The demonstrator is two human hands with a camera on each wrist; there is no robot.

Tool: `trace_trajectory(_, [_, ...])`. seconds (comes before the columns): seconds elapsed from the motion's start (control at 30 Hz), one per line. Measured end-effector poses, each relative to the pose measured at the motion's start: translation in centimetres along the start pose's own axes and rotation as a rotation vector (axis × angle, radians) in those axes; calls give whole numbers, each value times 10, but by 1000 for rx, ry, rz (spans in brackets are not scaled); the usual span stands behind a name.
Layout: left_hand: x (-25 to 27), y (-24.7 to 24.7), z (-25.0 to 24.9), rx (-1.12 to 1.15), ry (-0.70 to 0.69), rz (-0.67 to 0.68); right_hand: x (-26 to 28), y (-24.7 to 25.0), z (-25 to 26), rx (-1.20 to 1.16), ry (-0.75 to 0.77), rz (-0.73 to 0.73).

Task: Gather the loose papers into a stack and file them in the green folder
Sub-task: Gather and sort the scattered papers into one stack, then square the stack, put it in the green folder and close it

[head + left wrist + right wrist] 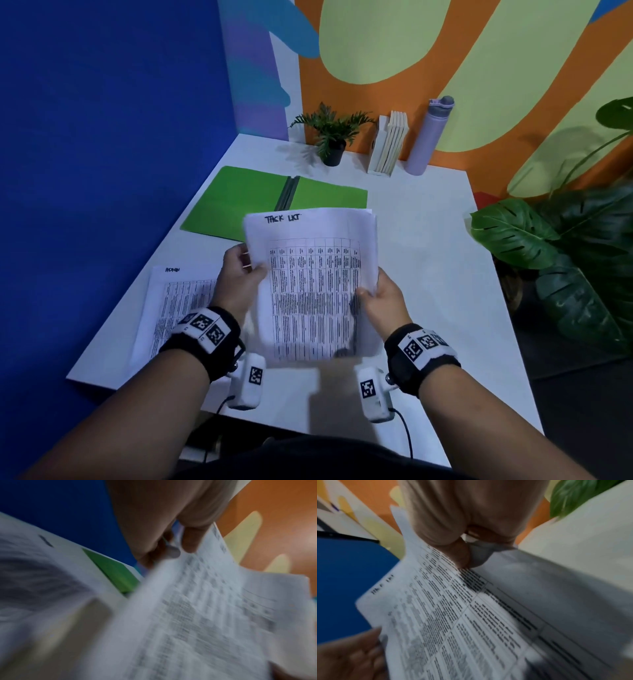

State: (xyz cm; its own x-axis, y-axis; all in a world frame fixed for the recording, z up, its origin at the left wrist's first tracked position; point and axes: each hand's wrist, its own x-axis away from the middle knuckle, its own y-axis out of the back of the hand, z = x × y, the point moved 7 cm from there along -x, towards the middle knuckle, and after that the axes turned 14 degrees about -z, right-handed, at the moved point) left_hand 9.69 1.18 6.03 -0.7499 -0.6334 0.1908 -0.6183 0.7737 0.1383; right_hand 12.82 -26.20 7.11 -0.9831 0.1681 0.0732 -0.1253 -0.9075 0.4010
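I hold a stack of printed papers (311, 284) above the white table (428, 260), its top sheet a table headed in handwriting. My left hand (239, 274) grips the stack's left edge, thumb on top. My right hand (376, 301) pinches its right edge. In the left wrist view the stack (197, 615) is blurred under my fingers (188, 545). The right wrist view shows the stack (453, 615) with my thumb pressed on it. One loose printed sheet (171, 305) lies on the table at the near left, partly behind my left wrist. The green folder (246, 202) lies open behind the stack.
A small potted plant (332, 137), a holder of thin books (388, 144) and a lilac bottle (428, 137) line the table's back edge. A blue wall (102, 171) runs along the left side. Large leafy plants (565, 267) stand off the right edge.
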Motion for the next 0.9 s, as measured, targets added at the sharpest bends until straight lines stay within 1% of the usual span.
trace_trajectory(0.03, [-6, 9, 10, -37, 28, 9, 0, -2, -5, 10, -30, -9])
trace_trajectory(0.07, [-12, 23, 21, -122, 46, -20, 1, -2, -11, 20, -65, -17])
trace_trajectory(0.13, [-27, 61, 46, -413, 65, -157, 3, -4, -24, 37, -138, -13])
trace_trajectory(0.17, [-33, 83, 60, -573, 96, -215, 5, -5, -30, 43, -174, -2])
trace_trajectory(0.2, [-38, 103, 74, -718, 140, -246, 7, -7, -35, 39, -209, 11])
trace_trajectory(0.27, [-43, 136, 100, -946, 224, -236, 10, -10, -45, 3, -276, 29])
trace_trajectory(0.33, [-45, 158, 121, -1099, 287, -216, 13, -14, -52, 11, -316, 43])
trace_trajectory(0.4, [-44, 167, 134, -1128, 323, -188, 16, -17, -57, 34, -342, 58])
trace_trajectory(0.47, [-39, 162, 136, -1145, 300, -132, 18, -21, -60, 38, -353, 82])
trace_trajectory(0.57, [-30, 138, 130, -1186, 160, -48, 21, -28, -63, 52, -346, 122])
trace_trajectory(0.67, [-11, 105, 127, -1204, 51, 54, 24, -30, -71, 75, -369, 127])
trace_trajectory(0.7, [-5, 94, 126, -1188, 31, 85, 25, -31, -76, 77, -384, 126])
trace_trajectory(0.8, [10, 64, 120, -1075, 27, 144, 29, -30, -86, 105, -433, 110])
trace_trajectory(0.9, [22, 33, 116, -913, 32, 222, 30, -32, -97, 157, -443, 119])
